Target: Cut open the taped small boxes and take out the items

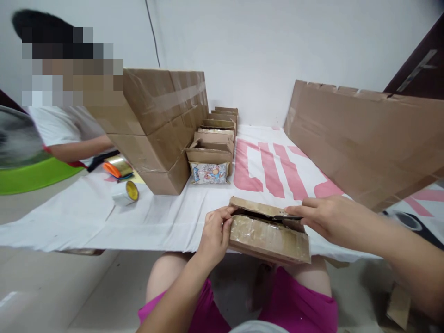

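Magenta shorts (301, 298) lie nearest, at six o'clock, under the edge of the cloth-covered table (166, 217). Above them, at that edge, is a small cardboard box (270, 233), its flaps parted by a dark gap and its near side shiny with clear tape. At the box's nine o'clock, the left hand (215, 233) pinches its end between thumb and fingers. Between two and three, the right hand's fingers (308, 213) grip a slim dark tool (287, 218) angled into the gap; probably a cutter, though it shows too small to be sure. Toward eleven, open boxes (219, 124) stand in a row, a colourful printed packet (210, 173) at the front, its lettering too blurred to read. Large pink shapes (270, 169) mark the cloth, spelling nothing I can make out. At ten stand stacked cartons (156, 106), taped; past them, a co-worker's white sleeve (57, 129). At two rises a large cardboard panel (364, 138).
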A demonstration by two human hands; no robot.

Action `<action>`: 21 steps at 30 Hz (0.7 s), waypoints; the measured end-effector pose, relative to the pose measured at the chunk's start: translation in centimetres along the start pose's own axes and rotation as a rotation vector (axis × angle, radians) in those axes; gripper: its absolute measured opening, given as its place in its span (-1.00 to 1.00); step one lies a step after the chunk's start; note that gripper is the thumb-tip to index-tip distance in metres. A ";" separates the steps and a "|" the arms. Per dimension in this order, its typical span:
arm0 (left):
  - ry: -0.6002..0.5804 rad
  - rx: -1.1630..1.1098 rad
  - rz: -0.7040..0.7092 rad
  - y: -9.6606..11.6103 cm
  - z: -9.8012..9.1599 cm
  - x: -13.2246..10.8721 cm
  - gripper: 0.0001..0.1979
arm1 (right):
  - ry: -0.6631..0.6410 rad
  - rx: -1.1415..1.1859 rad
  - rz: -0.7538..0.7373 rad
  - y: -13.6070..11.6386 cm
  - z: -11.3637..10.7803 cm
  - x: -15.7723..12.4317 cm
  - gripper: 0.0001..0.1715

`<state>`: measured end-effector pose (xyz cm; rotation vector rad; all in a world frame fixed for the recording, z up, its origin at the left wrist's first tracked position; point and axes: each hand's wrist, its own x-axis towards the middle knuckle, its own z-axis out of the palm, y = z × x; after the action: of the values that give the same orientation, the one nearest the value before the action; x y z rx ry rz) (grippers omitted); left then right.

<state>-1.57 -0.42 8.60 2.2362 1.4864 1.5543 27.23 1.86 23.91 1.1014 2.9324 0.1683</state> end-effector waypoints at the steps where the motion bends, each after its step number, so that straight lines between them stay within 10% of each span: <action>1: 0.000 -0.003 -0.020 -0.2 0.1 -0.1 -0.90 | 0.014 0.010 -0.013 0.0 0.2 0.0 -0.63; 21: 0.081 0.096 0.014 -0.1 1.2 -0.6 -0.77 | 0.233 0.335 0.461 7.0 13.5 -2.0 -0.47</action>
<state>-0.76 -0.23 7.54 2.2645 1.6026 1.6298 33.86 7.11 11.09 1.9187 2.9106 -0.2201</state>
